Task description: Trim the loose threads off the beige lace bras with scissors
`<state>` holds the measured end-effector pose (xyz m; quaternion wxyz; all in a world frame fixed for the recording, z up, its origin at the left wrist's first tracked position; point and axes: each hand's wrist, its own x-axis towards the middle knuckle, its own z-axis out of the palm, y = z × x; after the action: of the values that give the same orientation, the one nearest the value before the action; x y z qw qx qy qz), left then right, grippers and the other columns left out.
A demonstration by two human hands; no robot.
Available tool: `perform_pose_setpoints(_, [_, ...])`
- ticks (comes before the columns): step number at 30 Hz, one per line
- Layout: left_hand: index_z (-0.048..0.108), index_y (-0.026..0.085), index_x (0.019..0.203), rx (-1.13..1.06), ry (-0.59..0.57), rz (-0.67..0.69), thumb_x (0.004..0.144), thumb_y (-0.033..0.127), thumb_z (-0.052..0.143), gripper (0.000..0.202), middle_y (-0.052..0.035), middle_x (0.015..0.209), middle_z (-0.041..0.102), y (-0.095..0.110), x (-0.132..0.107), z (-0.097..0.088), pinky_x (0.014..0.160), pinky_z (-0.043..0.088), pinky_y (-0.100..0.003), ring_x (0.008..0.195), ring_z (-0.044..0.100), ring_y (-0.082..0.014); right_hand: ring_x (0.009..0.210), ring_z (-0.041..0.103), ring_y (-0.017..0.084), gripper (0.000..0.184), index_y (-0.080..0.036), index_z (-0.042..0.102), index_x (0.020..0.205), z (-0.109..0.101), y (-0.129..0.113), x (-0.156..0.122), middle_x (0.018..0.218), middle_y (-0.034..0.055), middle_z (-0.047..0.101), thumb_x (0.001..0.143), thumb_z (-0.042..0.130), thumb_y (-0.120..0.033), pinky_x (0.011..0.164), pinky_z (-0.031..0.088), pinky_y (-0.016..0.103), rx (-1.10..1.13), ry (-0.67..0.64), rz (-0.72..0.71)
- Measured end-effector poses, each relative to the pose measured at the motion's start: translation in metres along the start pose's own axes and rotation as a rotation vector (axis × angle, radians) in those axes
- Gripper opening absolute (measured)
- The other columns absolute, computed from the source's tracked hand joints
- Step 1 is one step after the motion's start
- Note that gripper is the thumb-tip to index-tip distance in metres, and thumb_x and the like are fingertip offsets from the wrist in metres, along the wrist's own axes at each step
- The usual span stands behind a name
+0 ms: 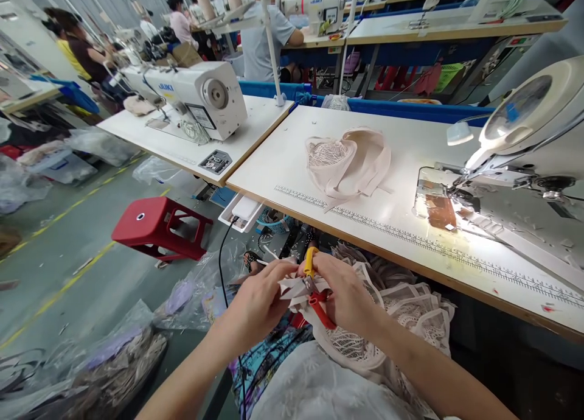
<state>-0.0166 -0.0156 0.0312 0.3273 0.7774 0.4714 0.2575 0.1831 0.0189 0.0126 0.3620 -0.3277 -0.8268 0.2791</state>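
My right hand point(349, 292) is closed round a pair of scissors point(316, 298) with one yellow and one red handle. Their blades point left, toward my left hand point(262, 298), and are parted near a pale fabric strip point(292, 289). The fingers of my left hand pinch that strip. Beneath my hands, beige lace bra pieces point(360, 350) lie heaped over my lap and hang by the table edge. Another beige lace bra point(342, 161) rests on the white table, beyond both hands.
A sewing machine with a lit needle area point(460, 182) stands on the white table point(264, 170) at right. Another sewing machine point(196, 97) is at left. A red stool point(159, 225) and plastic bags point(201, 292) are on the floor. Several people work farther back.
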Motion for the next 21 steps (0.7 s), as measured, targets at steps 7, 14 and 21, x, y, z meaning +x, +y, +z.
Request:
perform_pose_setpoints(7, [0.061, 0.017, 0.086, -0.07, -0.144, -0.14, 0.09, 0.018, 0.047, 0.015, -0.0053, 0.079, 0.069, 0.001, 0.022, -0.005, 0.058, 0.042, -0.023, 0.067, 0.063, -0.0163, 0.074, 0.059, 0.021, 0.013, -0.022, 0.047, 0.088, -0.002, 0.004, 0.0, 0.081, 0.0049, 0.06, 0.081, 0.055, -0.014, 0.064, 0.049, 0.03, 0.053, 0.06, -0.009])
perform_pose_setpoints(14, [0.061, 0.016, 0.091, -0.258, -0.119, -0.168, 0.096, 0.03, 0.046, 0.021, -0.0061, 0.079, 0.074, 0.003, 0.025, -0.02, 0.062, 0.05, -0.019, 0.072, 0.071, -0.0167, 0.091, 0.065, 0.023, 0.017, -0.022, 0.055, 0.103, -0.01, 0.004, 0.002, 0.105, 0.0092, 0.066, 0.089, 0.062, -0.027, 0.08, 0.054, 0.035, 0.237, 0.116, 0.123])
perform_pose_setpoints(21, [0.063, 0.016, 0.098, -0.397, -0.088, -0.211, 0.097, 0.038, 0.049, 0.026, -0.0083, 0.085, 0.073, -0.004, 0.026, -0.024, 0.067, 0.056, -0.023, 0.081, 0.074, -0.0222, 0.088, 0.069, 0.023, 0.031, -0.016, 0.063, 0.115, -0.01, 0.015, 0.007, 0.106, 0.0111, 0.071, 0.087, 0.066, -0.028, 0.078, 0.055, 0.032, 0.298, 0.058, 0.187])
